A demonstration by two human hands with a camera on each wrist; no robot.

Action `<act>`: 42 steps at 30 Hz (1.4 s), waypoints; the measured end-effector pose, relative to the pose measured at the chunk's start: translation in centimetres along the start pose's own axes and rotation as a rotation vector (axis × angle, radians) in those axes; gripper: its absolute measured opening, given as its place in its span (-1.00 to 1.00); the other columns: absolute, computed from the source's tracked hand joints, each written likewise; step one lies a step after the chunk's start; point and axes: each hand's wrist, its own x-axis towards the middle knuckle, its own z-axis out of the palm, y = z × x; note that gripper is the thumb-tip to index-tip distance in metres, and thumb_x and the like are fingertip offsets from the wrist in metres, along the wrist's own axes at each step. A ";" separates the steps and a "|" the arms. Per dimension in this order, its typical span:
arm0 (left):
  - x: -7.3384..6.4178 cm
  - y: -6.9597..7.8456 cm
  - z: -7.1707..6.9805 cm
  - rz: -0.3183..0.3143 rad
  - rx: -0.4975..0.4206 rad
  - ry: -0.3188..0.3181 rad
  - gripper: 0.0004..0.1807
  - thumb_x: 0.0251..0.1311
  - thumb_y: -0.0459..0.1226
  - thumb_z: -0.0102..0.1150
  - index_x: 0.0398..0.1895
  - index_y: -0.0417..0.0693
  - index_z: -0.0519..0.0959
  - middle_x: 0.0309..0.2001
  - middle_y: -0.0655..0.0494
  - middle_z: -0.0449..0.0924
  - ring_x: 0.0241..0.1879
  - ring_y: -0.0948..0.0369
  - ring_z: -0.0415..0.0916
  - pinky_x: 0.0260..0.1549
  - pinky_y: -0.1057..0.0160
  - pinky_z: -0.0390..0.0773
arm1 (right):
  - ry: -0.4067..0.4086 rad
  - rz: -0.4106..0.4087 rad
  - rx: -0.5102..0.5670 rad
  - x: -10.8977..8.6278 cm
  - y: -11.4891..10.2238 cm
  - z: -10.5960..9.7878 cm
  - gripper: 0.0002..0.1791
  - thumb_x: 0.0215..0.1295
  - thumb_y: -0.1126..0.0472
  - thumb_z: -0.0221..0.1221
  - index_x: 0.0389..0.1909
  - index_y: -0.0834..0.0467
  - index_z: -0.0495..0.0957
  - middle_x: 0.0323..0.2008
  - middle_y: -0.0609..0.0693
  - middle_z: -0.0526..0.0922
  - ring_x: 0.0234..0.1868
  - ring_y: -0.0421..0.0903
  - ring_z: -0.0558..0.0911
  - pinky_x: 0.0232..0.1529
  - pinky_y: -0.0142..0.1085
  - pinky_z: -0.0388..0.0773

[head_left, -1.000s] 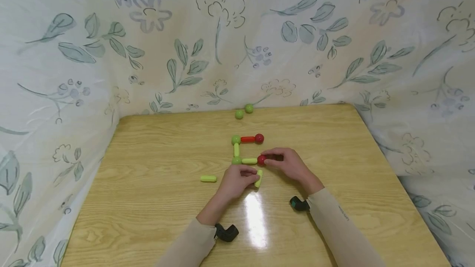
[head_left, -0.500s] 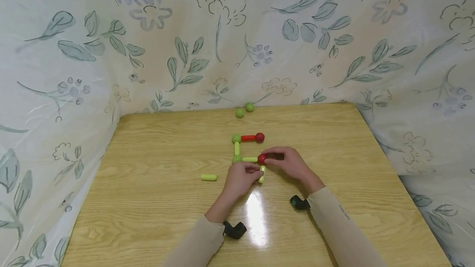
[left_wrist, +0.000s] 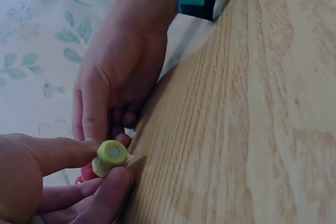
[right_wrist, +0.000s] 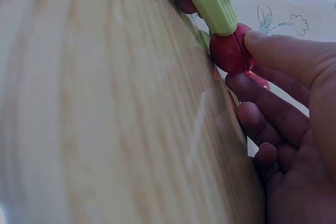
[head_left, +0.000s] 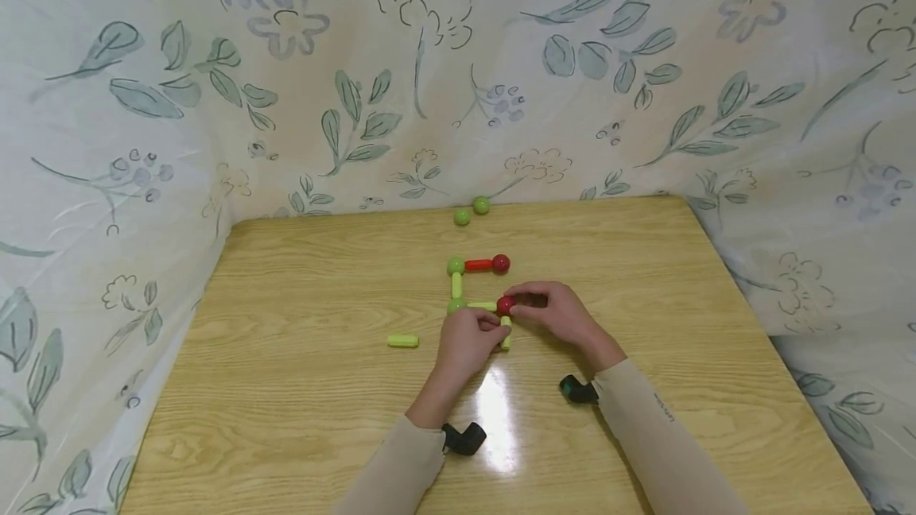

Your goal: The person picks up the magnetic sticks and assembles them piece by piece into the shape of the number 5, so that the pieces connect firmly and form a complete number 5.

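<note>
My left hand (head_left: 463,338) pinches a yellow-green magnetic rod (right_wrist: 209,1) between thumb and fingers. A silver disc shows in its near end in the left wrist view. The rod's far end meets a red ball (right_wrist: 227,55), which my right hand (head_left: 560,316) pinches between thumb and finger. From that ball a second yellow-green rod (head_left: 481,307) runs left to a green ball (head_left: 456,306), partly behind my left hand. Another rod (head_left: 456,286) leads back to a further green ball (head_left: 456,265). A red rod (head_left: 479,265) joins that one to another red ball (head_left: 501,263).
A loose yellow-green rod (head_left: 403,341) lies left of my left hand. Two green balls (head_left: 462,217) sit by the back edge of the wooden table (head_left: 300,276). Patterned cloth (head_left: 300,102) hangs behind the table and at its sides. Black devices (head_left: 465,439) sit at both wrists.
My left hand has moved right and slightly away from me, bringing its rod from beside the red ball to its near side, in line with it. My right hand stays at the ball.
</note>
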 end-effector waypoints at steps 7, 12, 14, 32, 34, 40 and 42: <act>0.1 -0.1 0.2 -0.011 -0.067 -0.019 -0.83 0.32 -0.29 0.53 -0.20 -0.26 0.79 -0.44 0.16 0.77 -0.51 0.32 0.72 -0.45 0.32 0.71 | -0.003 0.009 -0.011 0.0 0.0 0.1 -0.72 0.43 0.01 0.46 0.12 -0.14 0.81 0.03 -0.21 0.78 0.05 -0.10 0.68 0.16 -0.01 0.56; 0.0 -0.1 0.2 -0.011 -0.095 -0.023 -0.83 0.32 -0.33 0.52 -0.19 -0.31 0.79 -0.42 0.10 0.78 -0.49 0.28 0.74 -0.45 0.32 0.71 | -0.004 0.002 -0.012 0.0 -0.1 0.0 -0.72 0.43 -0.02 0.46 0.11 -0.16 0.81 0.02 -0.21 0.78 0.04 -0.09 0.68 0.15 -0.01 0.55; 0.1 0.0 0.4 -0.018 -0.102 -0.025 -0.84 0.33 -0.34 0.51 -0.19 -0.31 0.78 -0.43 0.10 0.77 -0.51 0.28 0.73 -0.46 0.32 0.71 | -0.002 0.001 -0.011 0.0 -0.1 0.0 -0.73 0.43 -0.03 0.46 0.10 -0.17 0.81 0.02 -0.21 0.78 0.04 -0.09 0.68 0.16 -0.01 0.54; -0.1 0.1 0.9 0.001 -0.051 -0.023 -0.78 0.31 -0.24 0.55 -0.25 -0.25 0.77 -0.53 0.23 0.73 -0.56 0.35 0.69 -0.44 0.32 0.69 | -0.008 -0.010 0.005 0.0 0.1 -0.1 -0.75 0.45 0.03 0.45 0.10 -0.13 0.81 -0.01 -0.21 0.79 0.03 -0.10 0.70 0.16 -0.03 0.56; 0.0 0.0 1.0 -0.007 -0.032 -0.017 -0.77 0.31 -0.21 0.56 -0.27 -0.23 0.77 -0.55 0.27 0.71 -0.58 0.36 0.68 -0.44 0.33 0.68 | -0.012 -0.012 0.002 0.0 0.1 0.0 -0.74 0.45 0.01 0.45 0.10 -0.13 0.81 -0.01 -0.22 0.79 0.03 -0.11 0.70 0.16 -0.05 0.56; 0.1 -0.1 1.1 0.010 0.023 -0.011 -0.75 0.28 -0.14 0.58 -0.33 -0.15 0.77 -0.61 0.34 0.68 -0.58 0.39 0.66 -0.42 0.30 0.66 | -0.004 -0.018 -0.010 0.0 0.1 -0.1 -0.75 0.45 0.03 0.45 0.10 -0.12 0.81 -0.02 -0.22 0.79 0.04 -0.11 0.70 0.16 -0.02 0.56; 0.0 0.0 1.0 0.008 0.031 -0.010 -0.75 0.28 -0.14 0.57 -0.33 -0.14 0.77 -0.62 0.36 0.67 -0.57 0.39 0.66 -0.41 0.30 0.65 | -0.004 -0.016 -0.015 0.0 0.1 -0.1 -0.75 0.45 0.03 0.45 0.10 -0.12 0.81 -0.01 -0.22 0.79 0.05 -0.10 0.70 0.17 -0.02 0.56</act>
